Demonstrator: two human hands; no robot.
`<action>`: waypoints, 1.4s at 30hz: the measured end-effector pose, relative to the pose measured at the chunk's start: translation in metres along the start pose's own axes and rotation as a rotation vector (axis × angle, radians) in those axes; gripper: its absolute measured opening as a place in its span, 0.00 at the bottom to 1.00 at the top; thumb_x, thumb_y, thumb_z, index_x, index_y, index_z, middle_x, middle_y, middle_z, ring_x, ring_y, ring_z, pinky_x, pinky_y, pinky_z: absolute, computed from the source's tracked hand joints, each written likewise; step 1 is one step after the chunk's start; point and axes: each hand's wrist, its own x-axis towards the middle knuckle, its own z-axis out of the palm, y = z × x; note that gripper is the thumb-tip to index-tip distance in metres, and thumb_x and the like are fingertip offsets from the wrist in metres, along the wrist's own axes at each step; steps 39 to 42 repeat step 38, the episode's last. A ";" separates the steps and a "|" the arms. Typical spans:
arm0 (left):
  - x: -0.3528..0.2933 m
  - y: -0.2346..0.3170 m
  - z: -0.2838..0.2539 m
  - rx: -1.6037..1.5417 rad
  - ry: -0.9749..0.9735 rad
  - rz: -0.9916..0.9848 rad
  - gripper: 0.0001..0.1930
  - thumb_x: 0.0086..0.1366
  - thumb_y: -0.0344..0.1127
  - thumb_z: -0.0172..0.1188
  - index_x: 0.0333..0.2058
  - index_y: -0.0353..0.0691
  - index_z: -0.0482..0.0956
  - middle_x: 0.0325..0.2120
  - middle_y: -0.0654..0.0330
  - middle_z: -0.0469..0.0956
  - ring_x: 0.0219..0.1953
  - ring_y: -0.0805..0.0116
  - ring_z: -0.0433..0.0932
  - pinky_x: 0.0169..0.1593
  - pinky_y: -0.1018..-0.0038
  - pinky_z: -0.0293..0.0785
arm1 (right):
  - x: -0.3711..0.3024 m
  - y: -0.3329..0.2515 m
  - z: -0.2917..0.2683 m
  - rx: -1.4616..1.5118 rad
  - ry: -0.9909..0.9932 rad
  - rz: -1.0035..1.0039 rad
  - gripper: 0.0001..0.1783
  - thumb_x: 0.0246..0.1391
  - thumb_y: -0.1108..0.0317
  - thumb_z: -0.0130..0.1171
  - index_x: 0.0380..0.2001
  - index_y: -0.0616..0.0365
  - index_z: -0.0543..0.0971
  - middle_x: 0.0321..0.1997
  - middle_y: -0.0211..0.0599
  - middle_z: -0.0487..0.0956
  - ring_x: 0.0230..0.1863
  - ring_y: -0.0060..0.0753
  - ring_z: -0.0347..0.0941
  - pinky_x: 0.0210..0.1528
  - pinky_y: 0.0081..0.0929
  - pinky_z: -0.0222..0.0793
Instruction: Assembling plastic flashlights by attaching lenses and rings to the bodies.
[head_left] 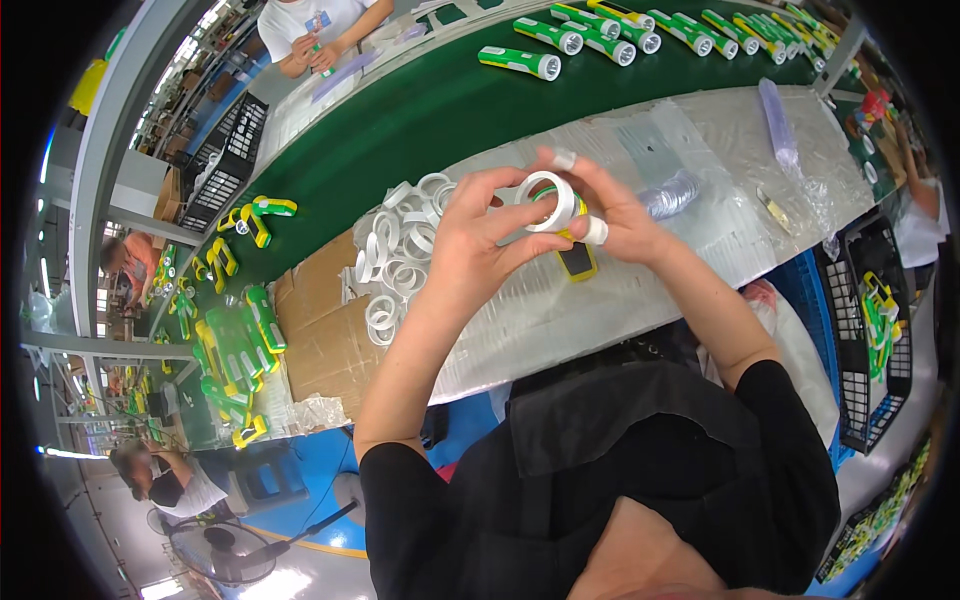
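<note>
Above the middle of the bench, my left hand (468, 236) pinches a white plastic ring (566, 204) between thumb and fingers. My right hand (628, 222), with white tape on its thumb and a fingertip, closes around a yellow, green and black flashlight (578, 264). The ring is at the flashlight's near-facing end; whether it is seated on it or only held against it, I cannot tell. Most of the flashlight is hidden by the ring and my fingers. Left of my left hand lies a pile of loose white rings (382, 244).
A green conveyor belt (400, 150) crosses behind, carrying several flashlights (548, 36). Cardboard (325, 340) and more green-yellow housings (238, 350) lie at left. A purple plastic sleeve (778, 125) rests at right. Black crates (868, 335) stand beside the bench. A person (325, 30) works across the belt.
</note>
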 end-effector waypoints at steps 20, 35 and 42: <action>0.017 0.009 0.054 -0.198 0.048 0.003 0.18 0.48 0.33 0.73 0.39 0.45 0.77 0.29 0.58 0.79 0.32 0.55 0.79 0.34 0.63 0.75 | 0.068 -0.105 -0.051 -1.020 -0.884 0.267 0.16 0.40 0.70 0.64 0.35 0.62 0.74 0.30 0.40 0.74 0.32 0.42 0.73 0.33 0.35 0.68; 0.015 0.007 0.057 -0.112 0.079 -0.081 0.19 0.46 0.35 0.75 0.38 0.47 0.79 0.23 0.61 0.76 0.27 0.61 0.77 0.30 0.65 0.73 | 0.086 -0.117 -0.007 -1.425 -0.827 0.661 0.29 0.51 0.50 0.64 0.47 0.63 0.73 0.45 0.50 0.76 0.45 0.46 0.76 0.44 0.37 0.70; 0.017 0.005 0.055 -0.107 0.112 -0.081 0.19 0.46 0.36 0.75 0.38 0.47 0.79 0.23 0.61 0.76 0.27 0.61 0.77 0.30 0.65 0.73 | 0.082 -0.103 -0.023 -1.395 -0.780 0.589 0.37 0.51 0.44 0.62 0.56 0.61 0.71 0.54 0.52 0.73 0.53 0.43 0.74 0.53 0.31 0.70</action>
